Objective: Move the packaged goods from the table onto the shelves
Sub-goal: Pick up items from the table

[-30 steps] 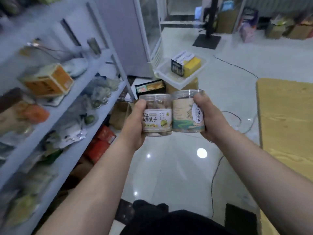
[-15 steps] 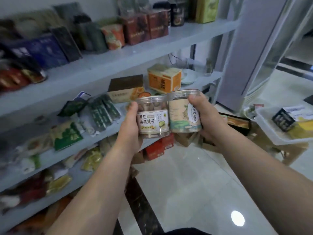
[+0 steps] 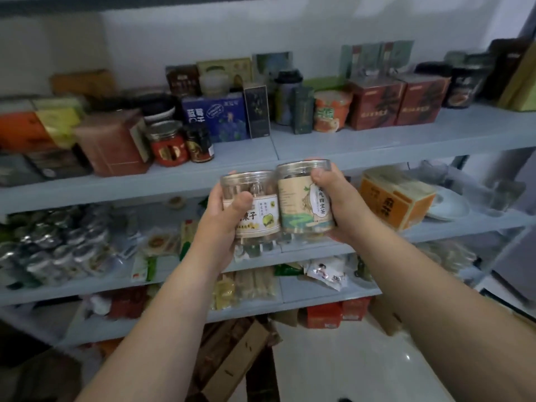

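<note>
Clear plastic white-labelled jar [image 3: 261,219], upright, clasped in the left grip [image 3: 224,219], thumb across the label; held in front of the grey shelves [image 3: 377,140], not resting on them. Touching its right side: tan-labelled jar [image 3: 298,201], also upright, slightly higher, in line with the front edge of the shelves' upper stocked board. Right grip [image 3: 333,204] wraps it, thumb on the label. Orange box [image 3: 397,198] stands on the shelves' middle board, right of both jars.

left arm: stretched forward, hand [image 3: 226,220] curled round snack jar [image 3: 262,211] | right arm: stretched forward, hand [image 3: 336,200] gripping tea jar [image 3: 295,198] | hands level, side by side
</note>
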